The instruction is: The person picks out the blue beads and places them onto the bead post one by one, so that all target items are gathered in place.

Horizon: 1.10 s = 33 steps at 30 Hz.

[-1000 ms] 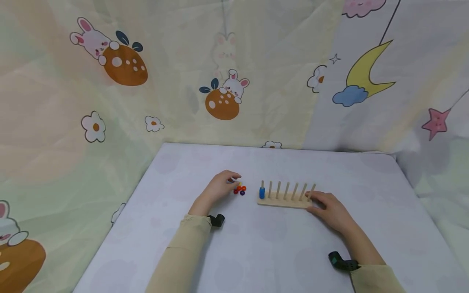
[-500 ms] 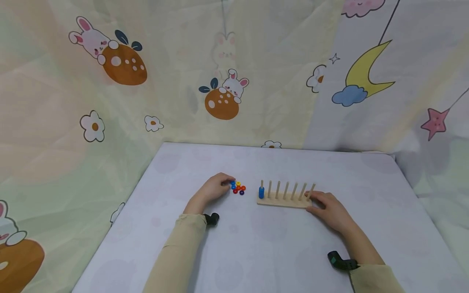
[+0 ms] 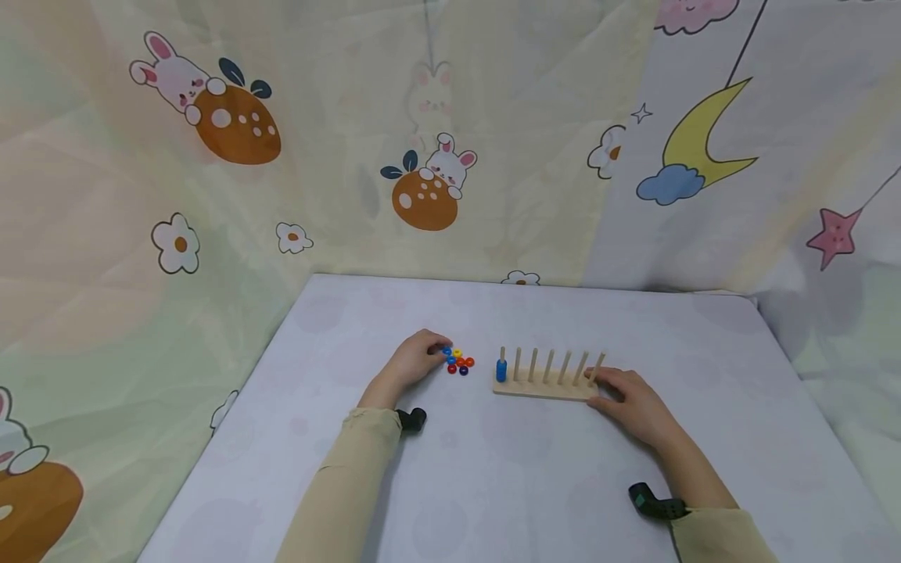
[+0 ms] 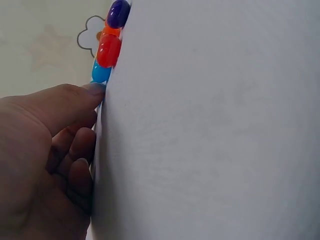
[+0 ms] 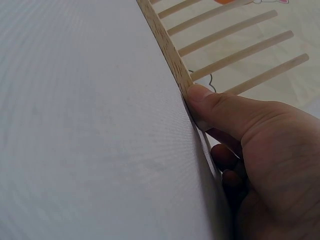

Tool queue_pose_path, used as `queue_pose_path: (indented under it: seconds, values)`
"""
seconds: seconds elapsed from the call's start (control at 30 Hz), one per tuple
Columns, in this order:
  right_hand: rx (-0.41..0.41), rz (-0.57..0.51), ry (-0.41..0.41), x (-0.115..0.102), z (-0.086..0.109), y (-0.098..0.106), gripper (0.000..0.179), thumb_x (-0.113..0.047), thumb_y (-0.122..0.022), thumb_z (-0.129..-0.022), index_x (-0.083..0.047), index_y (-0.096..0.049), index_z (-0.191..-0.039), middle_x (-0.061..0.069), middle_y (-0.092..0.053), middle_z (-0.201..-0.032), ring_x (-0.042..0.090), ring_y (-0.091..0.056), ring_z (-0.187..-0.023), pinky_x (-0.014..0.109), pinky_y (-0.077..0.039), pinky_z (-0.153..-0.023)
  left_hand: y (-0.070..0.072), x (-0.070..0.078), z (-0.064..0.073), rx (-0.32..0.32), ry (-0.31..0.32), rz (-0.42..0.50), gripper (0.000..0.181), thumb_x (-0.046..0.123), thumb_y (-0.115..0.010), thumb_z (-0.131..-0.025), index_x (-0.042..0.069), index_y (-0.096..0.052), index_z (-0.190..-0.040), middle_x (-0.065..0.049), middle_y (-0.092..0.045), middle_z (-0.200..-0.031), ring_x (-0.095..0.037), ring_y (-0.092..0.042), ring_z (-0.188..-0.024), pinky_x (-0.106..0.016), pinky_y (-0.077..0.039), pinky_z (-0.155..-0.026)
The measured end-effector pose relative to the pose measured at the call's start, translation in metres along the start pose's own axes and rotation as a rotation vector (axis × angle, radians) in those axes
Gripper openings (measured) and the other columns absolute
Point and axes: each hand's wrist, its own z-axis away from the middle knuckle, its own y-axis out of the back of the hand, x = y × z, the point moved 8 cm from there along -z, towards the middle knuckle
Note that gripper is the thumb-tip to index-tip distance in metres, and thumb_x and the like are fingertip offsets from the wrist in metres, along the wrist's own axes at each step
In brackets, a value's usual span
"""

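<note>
In the head view my left hand (image 3: 411,361) is at the left of a small cluster of beads. Its thumb and finger pinch a blue bead (image 3: 446,351) at the table surface; in the left wrist view the thumb tip covers most of it. Close by lie another blue bead (image 4: 101,71), a yellow bead (image 3: 457,353), red and orange beads (image 4: 108,50) and a dark purple bead (image 4: 119,14). My right hand (image 3: 637,403) grips the right end of a wooden peg board (image 3: 542,389), its thumb on the front edge. Blue beads (image 3: 501,371) are stacked on the leftmost peg.
The other upright pegs (image 5: 240,55) carry no beads. A white patterned cloth covers the table (image 3: 493,485). Behind it hangs a fabric backdrop (image 3: 535,156) with printed rabbits and a moon. Each wrist wears a black camera (image 3: 658,502).
My left hand first drew back left from the beads, uncovering the blue ones, then shifted slightly at the blue bead. The right hand and peg board have stayed in place.
</note>
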Motion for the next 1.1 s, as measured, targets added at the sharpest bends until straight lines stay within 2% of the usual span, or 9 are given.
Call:
queue_pose_path:
  seconds: [0.17,0.37,0.73,0.9,1.1]
  values:
    - [-0.004,0.004,0.005,0.000,0.000,-0.001,0.046,-0.035,-0.072,-0.090,-0.015,-0.063,-0.130,0.012,-0.057,-0.140,0.037,-0.049,-0.125,0.058,-0.036,-0.103,-0.001,-0.003,-0.001,0.020,0.007,0.003,0.020,0.022,-0.065,-0.096,0.021,-0.070,-0.116,0.001,-0.062,-0.109,-0.016,-0.054,-0.096,-0.036,-0.048,-0.092]
    - [-0.004,0.002,0.000,0.002,0.000,-0.002,0.046,-0.035,-0.073,-0.089,-0.015,-0.063,-0.130,0.011,-0.058,-0.140,0.036,-0.050,-0.125,0.058,-0.036,-0.103,0.000,-0.003,0.000,0.012,0.019,0.009,0.018,0.024,-0.065,-0.096,0.021,-0.070,-0.114,0.001,-0.061,-0.106,-0.016,-0.054,-0.095,-0.036,-0.048,-0.091]
    - [0.000,0.003,-0.004,0.002,0.001,-0.002,0.046,-0.035,-0.072,-0.090,-0.015,-0.063,-0.130,0.011,-0.057,-0.141,0.036,-0.049,-0.125,0.058,-0.036,-0.104,0.006,-0.001,0.003,0.028,0.032,0.008,0.025,0.028,-0.064,-0.097,0.024,-0.067,-0.121,0.003,-0.065,-0.108,-0.016,-0.057,-0.097,-0.036,-0.050,-0.092]
    - [0.014,0.011,0.003,-0.001,0.001,0.000,0.045,-0.034,-0.072,-0.090,-0.014,-0.064,-0.128,0.013,-0.058,-0.139,0.037,-0.050,-0.124,0.058,-0.037,-0.102,0.011,0.004,0.005,0.035,0.034,0.022,0.028,0.029,-0.064,-0.097,0.024,-0.066,-0.125,0.004,-0.066,-0.106,-0.017,-0.056,-0.095,-0.036,-0.051,-0.089]
    - [0.013,0.009,-0.003,-0.002,0.001,0.002,0.044,-0.034,-0.073,-0.090,-0.013,-0.064,-0.128,0.013,-0.058,-0.139,0.037,-0.050,-0.123,0.058,-0.037,-0.102,0.020,0.020,0.009,0.056,-0.021,0.051,0.031,0.032,-0.063,-0.097,0.023,-0.066,-0.127,0.006,-0.066,-0.109,-0.015,-0.056,-0.096,-0.033,-0.051,-0.084]
